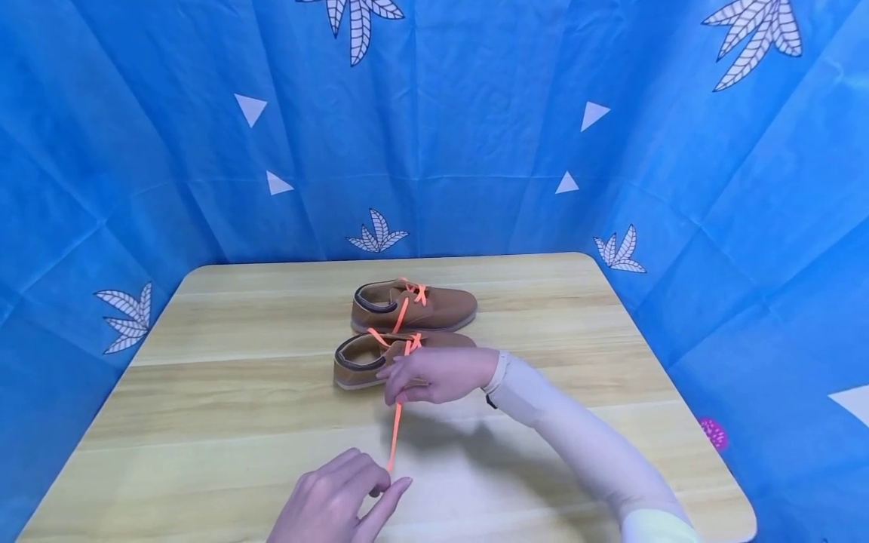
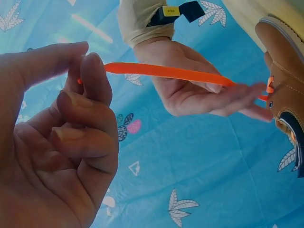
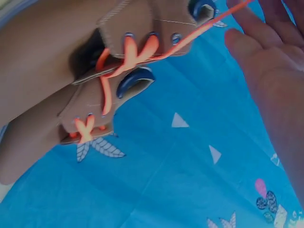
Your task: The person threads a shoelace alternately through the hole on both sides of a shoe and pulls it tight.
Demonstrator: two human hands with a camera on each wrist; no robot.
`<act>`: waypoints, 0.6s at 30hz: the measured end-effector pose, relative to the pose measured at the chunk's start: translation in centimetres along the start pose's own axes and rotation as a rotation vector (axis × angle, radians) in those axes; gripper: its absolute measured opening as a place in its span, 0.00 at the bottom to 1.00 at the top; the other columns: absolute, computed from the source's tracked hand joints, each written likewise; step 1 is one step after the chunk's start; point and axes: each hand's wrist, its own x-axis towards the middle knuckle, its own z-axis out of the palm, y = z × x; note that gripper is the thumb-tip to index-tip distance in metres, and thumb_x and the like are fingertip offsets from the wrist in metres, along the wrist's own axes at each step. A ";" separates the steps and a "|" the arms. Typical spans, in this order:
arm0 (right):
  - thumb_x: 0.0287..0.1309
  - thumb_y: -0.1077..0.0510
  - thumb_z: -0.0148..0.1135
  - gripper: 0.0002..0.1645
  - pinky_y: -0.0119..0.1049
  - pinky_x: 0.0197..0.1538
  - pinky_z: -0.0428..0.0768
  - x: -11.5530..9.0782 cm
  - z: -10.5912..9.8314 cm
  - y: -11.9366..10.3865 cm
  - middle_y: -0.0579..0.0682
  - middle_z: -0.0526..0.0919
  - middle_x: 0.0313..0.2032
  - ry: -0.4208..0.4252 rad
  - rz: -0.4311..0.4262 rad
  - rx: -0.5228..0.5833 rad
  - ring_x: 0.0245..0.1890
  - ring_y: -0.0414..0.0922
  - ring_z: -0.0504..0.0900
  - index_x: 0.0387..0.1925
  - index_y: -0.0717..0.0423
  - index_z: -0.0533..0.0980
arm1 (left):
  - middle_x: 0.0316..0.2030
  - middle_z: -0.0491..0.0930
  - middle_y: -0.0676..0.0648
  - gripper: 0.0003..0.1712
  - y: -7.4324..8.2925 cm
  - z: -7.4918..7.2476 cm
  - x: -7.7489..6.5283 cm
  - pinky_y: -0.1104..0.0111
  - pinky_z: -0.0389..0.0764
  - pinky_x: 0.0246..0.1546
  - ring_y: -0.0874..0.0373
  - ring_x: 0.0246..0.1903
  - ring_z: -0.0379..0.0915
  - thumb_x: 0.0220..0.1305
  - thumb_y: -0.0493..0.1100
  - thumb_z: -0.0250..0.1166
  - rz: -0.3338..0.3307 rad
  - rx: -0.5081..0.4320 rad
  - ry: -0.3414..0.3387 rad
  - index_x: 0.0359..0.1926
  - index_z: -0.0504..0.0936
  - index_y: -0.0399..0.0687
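Observation:
Two brown shoes with orange laces lie side by side, toes to the right. My left hand (image 1: 334,499) pinches the end of an orange shoelace (image 2: 166,71) between thumb and forefinger, its other fingers curled. That lace runs taut from the eyelets of the nearer shoe (image 1: 354,375) towards me. Over this shoe's side is my right hand (image 1: 444,373), its fingers fairly straight and slightly blurred in the left wrist view, right beside the lace. The right hand hides part of the nearer shoe in the head view. Behind stands the farther shoe (image 1: 449,305), its lace crossed at the front.
The shoes rest on a light wooden table (image 1: 204,422) with rounded corners. A blue cloth (image 1: 475,136) printed with white leaves and triangles hangs behind and at both sides. Another loose lace end (image 1: 377,337) lies across the nearer shoe's opening.

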 end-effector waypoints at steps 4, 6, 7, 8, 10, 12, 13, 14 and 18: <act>0.74 0.59 0.59 0.08 0.34 0.75 0.70 0.5 -0.2 -0.4 0.44 0.86 0.38 -0.053 0.004 0.016 0.47 0.33 0.82 0.40 0.53 0.84 | 0.21 0.75 0.67 0.23 0.0 -0.2 -0.1 0.89 0.63 0.24 0.77 0.23 0.65 0.75 0.60 0.60 -0.033 -0.012 -0.033 0.21 0.77 0.62; 0.74 0.57 0.60 0.07 0.34 0.70 0.75 0.5 -0.2 -0.5 0.42 0.85 0.36 -0.066 0.017 0.025 0.41 0.29 0.79 0.38 0.51 0.82 | 0.21 0.74 0.67 0.19 0.0 -0.3 -0.1 0.90 0.62 0.24 0.79 0.24 0.64 0.69 0.57 0.68 -0.050 -0.018 -0.058 0.21 0.76 0.63; 0.74 0.56 0.60 0.07 0.32 0.68 0.76 0.6 -0.2 -0.6 0.41 0.85 0.36 -0.073 0.018 0.026 0.40 0.28 0.78 0.39 0.50 0.82 | 0.21 0.74 0.68 0.18 0.0 -0.3 -0.1 0.90 0.61 0.24 0.79 0.24 0.63 0.65 0.56 0.72 -0.057 -0.018 -0.071 0.21 0.76 0.63; 0.74 0.56 0.60 0.07 0.32 0.64 0.79 0.6 -0.2 -0.6 0.40 0.85 0.36 -0.082 0.016 0.033 0.40 0.27 0.78 0.39 0.50 0.83 | 0.21 0.74 0.68 0.18 0.0 -0.4 0.0 0.90 0.60 0.24 0.80 0.24 0.62 0.61 0.55 0.75 -0.065 -0.016 -0.086 0.21 0.76 0.63; 0.73 0.54 0.61 0.08 0.29 0.59 0.80 0.5 -0.1 -0.8 0.39 0.86 0.37 -0.108 0.008 0.055 0.40 0.27 0.78 0.40 0.51 0.84 | 0.21 0.72 0.69 0.18 -0.1 -0.5 0.1 0.91 0.57 0.24 0.82 0.24 0.59 0.54 0.52 0.79 -0.078 -0.013 -0.115 0.21 0.75 0.64; 0.73 0.53 0.62 0.09 0.28 0.56 0.80 0.5 0.1 -1.0 0.39 0.86 0.37 -0.134 -0.011 0.077 0.40 0.27 0.78 0.41 0.51 0.86 | 0.20 0.70 0.71 0.18 -0.3 -0.7 0.3 0.91 0.55 0.25 0.83 0.23 0.56 0.53 0.52 0.80 -0.089 -0.013 -0.155 0.22 0.75 0.65; 0.73 0.53 0.62 0.10 0.27 0.55 0.80 0.4 0.1 -1.1 0.39 0.86 0.37 -0.143 -0.021 0.091 0.40 0.27 0.78 0.41 0.51 0.86 | 0.21 0.69 0.71 0.18 -0.4 -0.9 0.4 0.91 0.55 0.25 0.83 0.23 0.56 0.54 0.53 0.79 -0.097 -0.021 -0.182 0.23 0.75 0.65; 0.72 0.53 0.63 0.10 0.27 0.52 0.81 0.4 0.2 -1.1 0.40 0.86 0.37 -0.149 -0.028 0.102 0.40 0.27 0.78 0.41 0.51 0.87 | 0.20 0.69 0.72 0.17 -0.6 -1.1 0.6 0.91 0.55 0.24 0.83 0.22 0.55 0.55 0.53 0.79 -0.109 -0.036 -0.218 0.24 0.76 0.66; 0.72 0.53 0.62 0.10 0.23 0.50 0.80 -0.1 0.1 -1.3 0.41 0.85 0.36 -0.131 -0.048 0.139 0.39 0.26 0.78 0.40 0.52 0.86 | 0.21 0.72 0.72 0.11 -1.8 -2.6 1.8 0.86 0.63 0.24 0.82 0.21 0.61 0.65 0.59 0.71 -0.206 -0.190 -0.464 0.32 0.80 0.65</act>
